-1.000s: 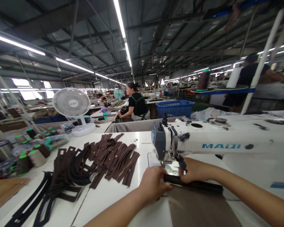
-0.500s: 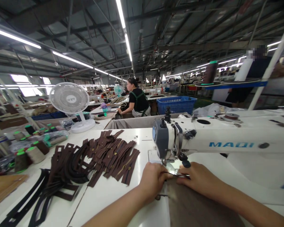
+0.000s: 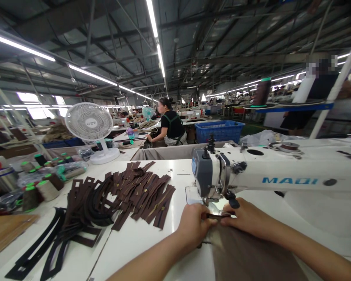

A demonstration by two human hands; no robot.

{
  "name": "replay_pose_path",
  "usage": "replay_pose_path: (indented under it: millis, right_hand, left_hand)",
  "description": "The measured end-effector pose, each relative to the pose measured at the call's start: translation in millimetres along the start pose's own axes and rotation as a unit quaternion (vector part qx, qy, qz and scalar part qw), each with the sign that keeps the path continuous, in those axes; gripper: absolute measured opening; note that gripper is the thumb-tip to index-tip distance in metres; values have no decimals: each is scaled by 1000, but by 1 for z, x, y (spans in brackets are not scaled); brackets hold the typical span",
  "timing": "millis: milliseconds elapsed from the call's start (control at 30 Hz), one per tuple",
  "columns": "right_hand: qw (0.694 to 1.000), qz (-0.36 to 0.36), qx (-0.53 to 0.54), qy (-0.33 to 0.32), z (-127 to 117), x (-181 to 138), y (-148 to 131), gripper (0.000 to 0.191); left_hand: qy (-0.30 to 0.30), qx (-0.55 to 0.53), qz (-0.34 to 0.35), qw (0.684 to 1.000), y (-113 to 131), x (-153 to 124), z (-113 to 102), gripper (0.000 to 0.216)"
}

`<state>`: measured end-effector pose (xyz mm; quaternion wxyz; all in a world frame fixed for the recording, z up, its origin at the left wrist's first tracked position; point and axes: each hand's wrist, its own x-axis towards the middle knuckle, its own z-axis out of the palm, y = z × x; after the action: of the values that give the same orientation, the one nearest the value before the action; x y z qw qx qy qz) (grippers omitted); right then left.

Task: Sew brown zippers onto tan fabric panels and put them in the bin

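A white sewing machine [image 3: 280, 168] with a dark grey head end stands on the right, its needle area lit. Just in front of the needle, my left hand [image 3: 194, 224] pinches the left part of a folded dark strip at the top edge of a brown fabric panel [image 3: 248, 253]. On the strip's right part, my right hand [image 3: 245, 218] is closed with thumb and fingers together. The panel hangs from there toward me over the table's near side. The presser foot is mostly hidden behind my hands.
Brown zipper pieces [image 3: 146, 195] lie heaped on the white table [image 3: 137, 249], beside black curved frames [image 3: 35, 242]. A white fan [image 3: 90, 123] and thread cones [image 3: 46, 190] stand at left. Beyond are a blue basket [image 3: 218, 132] and a seated co-worker [image 3: 172, 123].
My hands have drawn slightly toward me, and more of the dark strip shows between them. The whole view has shifted a little. Both hands keep their hold.
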<state>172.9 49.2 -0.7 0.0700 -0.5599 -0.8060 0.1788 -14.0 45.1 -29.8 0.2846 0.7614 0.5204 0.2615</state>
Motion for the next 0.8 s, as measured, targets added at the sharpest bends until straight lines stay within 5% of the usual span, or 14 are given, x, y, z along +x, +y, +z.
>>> replay_pose_path:
  millis: [567, 667, 733, 800]
  right_hand:
    - [989, -33, -124, 77, 15, -5, -4, 15]
    - [983, -48, -156, 90, 14, -11, -7, 20]
    - [977, -63, -177, 99, 13, -16, -9, 25]
    - [972, -75, -192, 109, 11, -21, -10, 30]
  left_hand:
    - [38, 22, 37, 998, 0, -13, -9, 16]
    - [61, 81, 123, 987, -9, -47, 3, 20]
    - [-14, 142, 249, 958, -13, -65, 27, 9]
    - [-63, 176, 302, 935, -8, -67, 56, 16]
